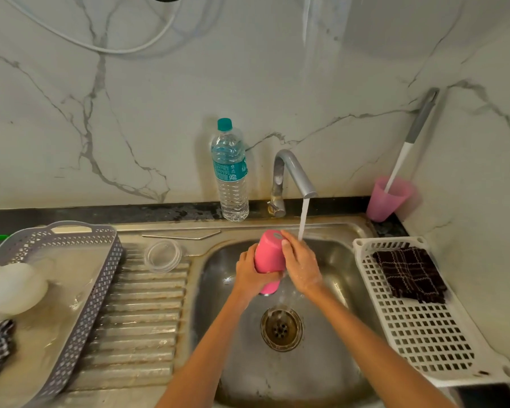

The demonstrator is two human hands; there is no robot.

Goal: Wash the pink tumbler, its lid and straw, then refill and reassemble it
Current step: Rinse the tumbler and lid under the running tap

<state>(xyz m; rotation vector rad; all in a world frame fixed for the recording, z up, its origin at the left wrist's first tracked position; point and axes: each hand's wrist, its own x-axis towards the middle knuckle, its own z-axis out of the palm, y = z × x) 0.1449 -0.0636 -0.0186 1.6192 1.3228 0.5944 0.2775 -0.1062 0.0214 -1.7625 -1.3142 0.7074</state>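
I hold the pink tumbler (270, 256) upside down over the sink basin (242, 343), its base tilted up and away. My left hand (252, 273) grips its body from the left. My right hand (301, 260) wraps the right side, wet and soapy, with the thumb on the base. Water runs from the tap (295, 172) just to the right of the tumbler and over my right hand. The clear lid (163, 256) lies on the ribbed drainboard to the left. The metal straw (181, 236) lies along the sink's back ledge behind the lid.
A water bottle (230, 172) stands on the ledge left of the tap. A pink cup (387, 198) with a brush stands at the back right. A white tray (430, 334) with a dark cloth (409, 273) lies right of the sink. A grey basket (68, 290) sits at the left.
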